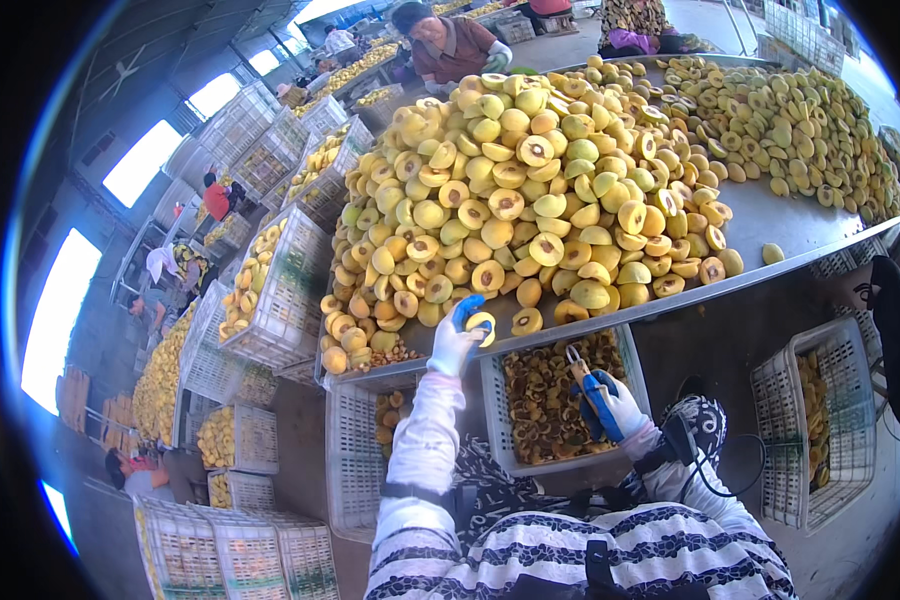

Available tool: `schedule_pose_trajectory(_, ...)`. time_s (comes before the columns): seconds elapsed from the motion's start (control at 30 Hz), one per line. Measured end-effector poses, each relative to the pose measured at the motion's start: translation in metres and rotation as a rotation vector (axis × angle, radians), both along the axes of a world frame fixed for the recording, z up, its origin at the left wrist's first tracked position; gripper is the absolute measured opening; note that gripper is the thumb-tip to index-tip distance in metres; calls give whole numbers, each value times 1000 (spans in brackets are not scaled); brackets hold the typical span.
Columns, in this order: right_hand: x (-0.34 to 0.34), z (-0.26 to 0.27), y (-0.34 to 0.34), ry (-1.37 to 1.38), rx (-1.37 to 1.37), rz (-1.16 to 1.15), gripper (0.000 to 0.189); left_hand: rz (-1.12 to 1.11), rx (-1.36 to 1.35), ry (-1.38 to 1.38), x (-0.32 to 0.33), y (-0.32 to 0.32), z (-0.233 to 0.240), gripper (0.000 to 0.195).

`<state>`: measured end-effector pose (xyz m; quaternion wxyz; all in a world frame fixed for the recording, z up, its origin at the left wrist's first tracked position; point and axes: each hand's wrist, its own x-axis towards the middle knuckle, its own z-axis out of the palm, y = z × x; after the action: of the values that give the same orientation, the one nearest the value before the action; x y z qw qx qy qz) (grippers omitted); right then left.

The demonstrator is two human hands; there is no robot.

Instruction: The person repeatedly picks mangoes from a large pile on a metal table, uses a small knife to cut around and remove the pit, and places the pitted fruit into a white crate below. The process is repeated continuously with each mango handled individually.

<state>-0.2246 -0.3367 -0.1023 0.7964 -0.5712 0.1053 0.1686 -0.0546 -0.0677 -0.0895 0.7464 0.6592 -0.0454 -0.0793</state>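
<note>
My left hand (457, 336), in a white glove with blue fingers, holds a halved yellow stone fruit (483, 324) by its side at the table's near edge. In my right hand (607, 405), gloved the same way, is a pitting tool (576, 361) with a metal loop end and a light-coloured handle. That hand is over a white plastic crate (499, 420) containing brown fruit scraps (544, 397). Beyond both hands, a large heap of halved fruit (510, 202) rises on the metal table (757, 281). Some halves show brown pits or hollows.
Small brown pits (394, 354) lie at the table's left corner. One crate (352, 450) stands left of the scrap crate, another (855, 420) to the right. Fruit-filled crates (285, 281) are stacked at left. A co-worker (450, 49) is across the heap; a second pile (787, 127) lies at right.
</note>
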Motion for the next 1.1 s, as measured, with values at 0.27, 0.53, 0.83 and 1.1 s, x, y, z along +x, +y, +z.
schedule_pose_trajectory(0.27,-1,12,50,-173,134,164,27,232,-77,-371,-94,-45,12,20)
schedule_pose_trajectory(0.53,-8,-9,72,-531,-573,53,27,133,-660,-68,-121,-55,-3,35)
schedule_pose_trajectory(0.83,-18,11,78,39,304,187,26,312,-401,24,-135,-63,1,37)
schedule_pose_trajectory(1.1,-7,-58,53,368,1456,551,50,446,-142,76,-123,-11,-6,39)
